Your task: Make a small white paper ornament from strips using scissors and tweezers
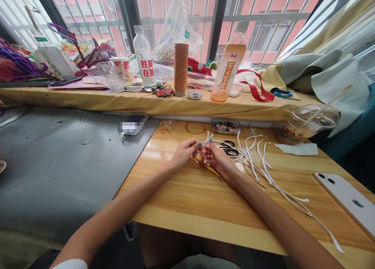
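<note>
Above the wooden table (175,198), my left hand (187,150) pinches a white flat cord (208,137) between thumb and finger. Close beside it, my right hand (216,157) pinches the same cord, whose short ends cross and stick up between the fingertips. Under both hands lies a yellow, pointed tool (212,170), partly covered by the fingers; its kind I cannot make out. Black-handled scissors (231,148) rest just beyond my right hand, their blades hidden. More white cords (254,163) are strewn to the right across the table.
A clear box of beads (227,125) stands at the table's back. To the right are a plastic cup (299,124), a tissue (297,148) and a phone (348,200). Bottles and a brown thread spool (181,70) line the raised ledge (117,99). A grey mat (73,159) spreads leftward.
</note>
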Demonstrator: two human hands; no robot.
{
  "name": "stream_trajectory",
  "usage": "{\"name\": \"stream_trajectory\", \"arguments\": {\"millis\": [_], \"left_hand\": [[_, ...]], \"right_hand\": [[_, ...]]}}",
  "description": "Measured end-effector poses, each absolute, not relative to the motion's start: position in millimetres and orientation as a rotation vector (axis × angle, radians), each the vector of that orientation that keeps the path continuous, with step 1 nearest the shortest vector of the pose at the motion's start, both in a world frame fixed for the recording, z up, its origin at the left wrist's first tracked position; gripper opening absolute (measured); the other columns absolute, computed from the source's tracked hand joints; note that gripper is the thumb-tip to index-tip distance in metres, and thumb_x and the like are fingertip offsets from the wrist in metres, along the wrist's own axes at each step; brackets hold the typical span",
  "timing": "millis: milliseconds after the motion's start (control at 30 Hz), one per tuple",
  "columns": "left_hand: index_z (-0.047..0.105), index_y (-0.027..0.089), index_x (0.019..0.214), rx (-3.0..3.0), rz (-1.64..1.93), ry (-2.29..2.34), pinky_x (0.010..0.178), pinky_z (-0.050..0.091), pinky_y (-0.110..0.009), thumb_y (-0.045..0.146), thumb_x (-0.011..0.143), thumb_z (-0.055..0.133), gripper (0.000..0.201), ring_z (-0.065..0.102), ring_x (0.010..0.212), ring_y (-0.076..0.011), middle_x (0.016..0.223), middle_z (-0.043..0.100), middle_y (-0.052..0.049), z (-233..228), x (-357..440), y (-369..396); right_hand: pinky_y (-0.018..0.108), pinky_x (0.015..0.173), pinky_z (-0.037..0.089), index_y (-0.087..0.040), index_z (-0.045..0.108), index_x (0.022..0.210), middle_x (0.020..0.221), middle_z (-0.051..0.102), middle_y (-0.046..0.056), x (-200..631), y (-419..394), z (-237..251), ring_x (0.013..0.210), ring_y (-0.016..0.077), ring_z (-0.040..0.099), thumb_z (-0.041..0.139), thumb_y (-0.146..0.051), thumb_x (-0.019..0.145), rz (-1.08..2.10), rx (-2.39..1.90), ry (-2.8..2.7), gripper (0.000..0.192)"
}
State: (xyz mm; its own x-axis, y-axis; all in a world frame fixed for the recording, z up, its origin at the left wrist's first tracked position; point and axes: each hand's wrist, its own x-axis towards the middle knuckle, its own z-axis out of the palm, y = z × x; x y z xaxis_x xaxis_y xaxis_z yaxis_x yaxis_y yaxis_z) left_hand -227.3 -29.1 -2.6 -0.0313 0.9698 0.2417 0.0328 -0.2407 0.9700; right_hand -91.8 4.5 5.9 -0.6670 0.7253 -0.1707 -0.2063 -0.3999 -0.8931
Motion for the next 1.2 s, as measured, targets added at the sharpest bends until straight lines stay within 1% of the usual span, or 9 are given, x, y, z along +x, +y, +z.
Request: {"name": "stream_trajectory", "arguments": {"millis": [133,300,433,567,733,900,1033,1100,1200], "left_hand": [[0.051,0.014,0.064,1.65,1.402,1.267,0.054,0.035,-0.019,0.027,0.08,0.043,0.022,0.042,0.053,-0.0079,0.057,0.046,0.002,2,-228,-33],[0.055,0.015,0.074,2.209,1.337,1.303,0.064,0.039,-0.02,0.019,0.083,0.038,0.02,0.049,0.07,-0.0108,0.074,0.054,-0.003,2,-229,-37],[0.056,0.014,0.077,2.663,1.108,1.418,0.064,0.038,-0.022,0.016,0.084,0.035,0.022,0.05,0.071,-0.0121,0.078,0.056,-0.005,1,-233,-37],[0.055,0.015,0.077,3.121,0.798,1.501,0.065,0.035,-0.025,0.012,0.084,0.032,0.024,0.049,0.07,-0.0137,0.075,0.056,-0.004,3,-241,-36],[0.052,0.014,0.075,3.211,0.644,1.603,0.064,0.033,-0.026,0.015,0.085,0.034,0.021,0.049,0.07,-0.0142,0.076,0.055,-0.004,4,-245,-36],[0.05,0.014,0.075,3.084,0.454,1.789,0.06,0.032,-0.027,0.022,0.084,0.038,0.017,0.05,0.065,-0.0148,0.073,0.055,-0.004,4,-244,-35],[0.049,0.015,0.077,2.904,0.569,1.972,0.056,0.03,-0.026,0.025,0.083,0.039,0.016,0.051,0.063,-0.0142,0.072,0.054,-0.003,4,-240,-36],[0.049,0.016,0.076,2.913,0.594,2.006,0.054,0.03,-0.026,0.024,0.083,0.039,0.015,0.051,0.062,-0.0145,0.07,0.054,-0.003,4,-237,-37],[0.048,0.016,0.075,2.972,0.595,2.051,0.053,0.029,-0.027,0.02,0.083,0.037,0.014,0.051,0.062,-0.0158,0.068,0.052,-0.003,4,-234,-37]], "right_hand": [[0.014,0.035,0.029,-0.013,0.059,0.067,0.048,0.05,-0.001,-90,8,4,0.036,0.0037,0.039,0.048,-0.052,0.072,2.131,-0.795,-1.257,0.041],[0.015,0.042,0.031,-0.013,0.056,0.061,0.054,0.053,-0.002,-87,12,-1,0.046,0.0042,0.043,0.067,-0.037,0.06,2.029,-0.825,-1.293,0.026],[0.019,0.042,0.026,-0.014,0.055,0.063,0.052,0.049,-0.004,-84,16,-3,0.045,0.0053,0.039,0.066,-0.039,0.059,1.873,-0.876,-1.559,0.027],[0.022,0.045,0.025,-0.014,0.052,0.057,0.05,0.044,-0.005,-79,18,0,0.045,0.0062,0.035,0.06,-0.044,0.062,1.632,-0.919,-1.947,0.032],[0.022,0.045,0.025,-0.015,0.049,0.056,0.049,0.042,-0.005,-79,17,3,0.046,0.0072,0.035,0.057,-0.044,0.066,1.617,-0.85,-2.107,0.032],[0.021,0.042,0.017,-0.015,0.049,0.058,0.049,0.037,-0.006,-83,12,1,0.044,0.0054,0.027,0.058,-0.043,0.068,1.678,-0.76,-1.781,0.031],[0.022,0.04,0.01,-0.017,0.047,0.06,0.047,0.028,-0.008,-88,7,-2,0.04,0.0045,0.019,0.061,-0.038,0.067,1.887,-0.672,-1.396,0.026],[0.021,0.04,0.011,-0.017,0.047,0.061,0.051,0.031,-0.008,-90,4,-2,0.04,0.0035,0.02,0.065,-0.035,0.063,1.945,-0.639,-1.262,0.025],[0.021,0.039,0.011,-0.017,0.051,0.066,0.061,0.038,-0.007,-94,2,0,0.042,0.0023,0.021,0.07,-0.031,0.056,1.87,-0.663,-1.137,0.026]]}}
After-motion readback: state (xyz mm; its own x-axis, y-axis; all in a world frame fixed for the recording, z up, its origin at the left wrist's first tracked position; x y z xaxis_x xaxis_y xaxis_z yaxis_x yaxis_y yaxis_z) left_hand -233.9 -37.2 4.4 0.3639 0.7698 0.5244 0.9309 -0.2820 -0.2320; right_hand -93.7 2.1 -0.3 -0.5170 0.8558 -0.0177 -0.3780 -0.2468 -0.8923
